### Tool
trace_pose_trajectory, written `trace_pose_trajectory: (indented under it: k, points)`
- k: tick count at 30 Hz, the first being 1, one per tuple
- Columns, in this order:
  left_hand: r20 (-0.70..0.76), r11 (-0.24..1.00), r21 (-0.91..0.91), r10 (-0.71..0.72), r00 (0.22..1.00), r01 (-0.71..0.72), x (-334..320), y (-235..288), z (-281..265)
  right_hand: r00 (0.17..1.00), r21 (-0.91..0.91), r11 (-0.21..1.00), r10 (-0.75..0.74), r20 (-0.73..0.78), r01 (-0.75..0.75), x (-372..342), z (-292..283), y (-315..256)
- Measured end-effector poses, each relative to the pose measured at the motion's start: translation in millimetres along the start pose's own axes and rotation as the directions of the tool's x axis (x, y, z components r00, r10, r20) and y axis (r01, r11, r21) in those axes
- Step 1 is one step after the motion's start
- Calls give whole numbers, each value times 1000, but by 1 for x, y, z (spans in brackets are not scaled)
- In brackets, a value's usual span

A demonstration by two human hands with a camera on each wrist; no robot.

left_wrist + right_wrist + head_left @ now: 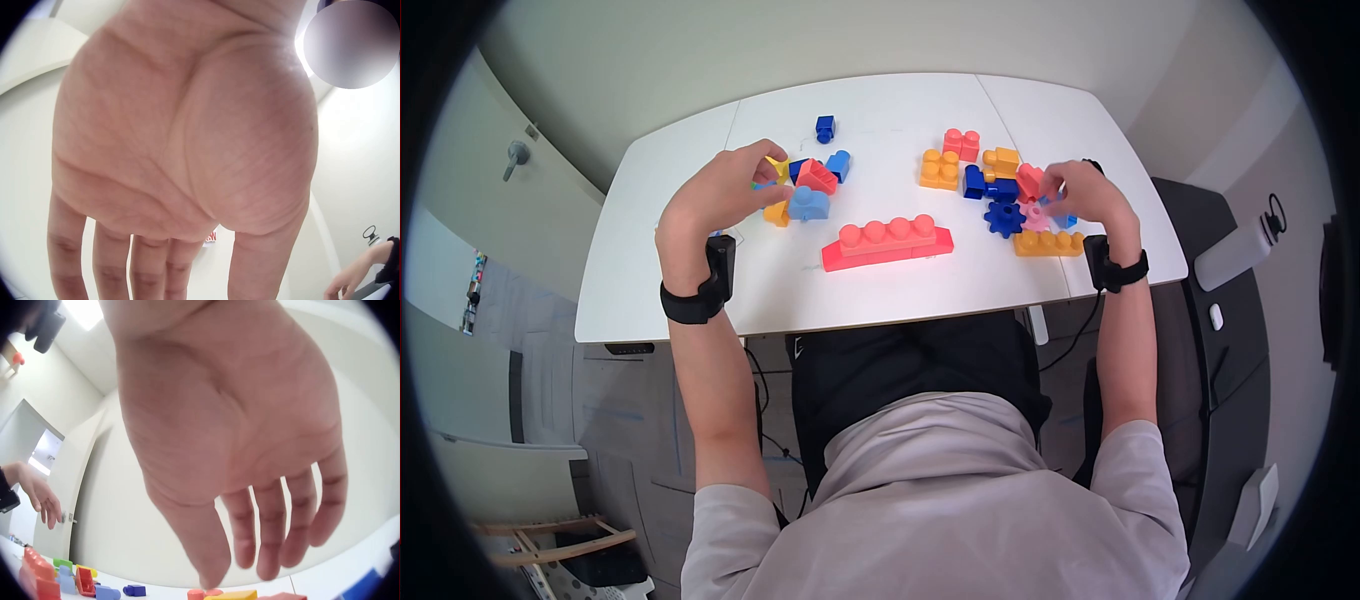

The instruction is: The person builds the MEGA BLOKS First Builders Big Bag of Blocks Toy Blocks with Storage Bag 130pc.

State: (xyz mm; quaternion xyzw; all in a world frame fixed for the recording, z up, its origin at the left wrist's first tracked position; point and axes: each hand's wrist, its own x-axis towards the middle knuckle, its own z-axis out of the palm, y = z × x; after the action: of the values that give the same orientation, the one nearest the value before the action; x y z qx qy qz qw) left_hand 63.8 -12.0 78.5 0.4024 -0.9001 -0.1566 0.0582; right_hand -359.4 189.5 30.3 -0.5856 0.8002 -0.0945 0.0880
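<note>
My left hand hovers at the left group of toy building blocks, fingers loosely bent with nothing between them. Nearest to it are a light blue block, a red block and an orange block; a yellow piece is partly hidden by the fingers. Over the right group hangs my right hand, its fingers pointing down and holding nothing in the right wrist view. Below it lie a pink gear, a dark blue gear and a long orange brick. Between the groups, a coral studded brick tops a slope-ended coral base.
A dark blue block stands apart at the back of the white table. Orange and coral blocks are at the back right. A white bottle sits on the dark cabinet beyond the right edge.
</note>
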Motion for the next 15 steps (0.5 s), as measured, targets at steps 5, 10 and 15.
trace_pose_trajectory:
  k: [5, 10, 15]
  points:
    - [29, 1000, -12, -24, 999, 24, -1, 8, -1, 951, -247, 953, 228, 211, -174, -11, 10, -21]
    - [47, 999, -33, 4, 999, -2, 0, 15, 3, 965, -325, 931, 221, 142, -165, -10, 27, -6]
    - [62, 998, -29, 63, 996, -62, 2, 26, 11, 948, -367, 907, 278, 155, -206, -9, 28, 4]
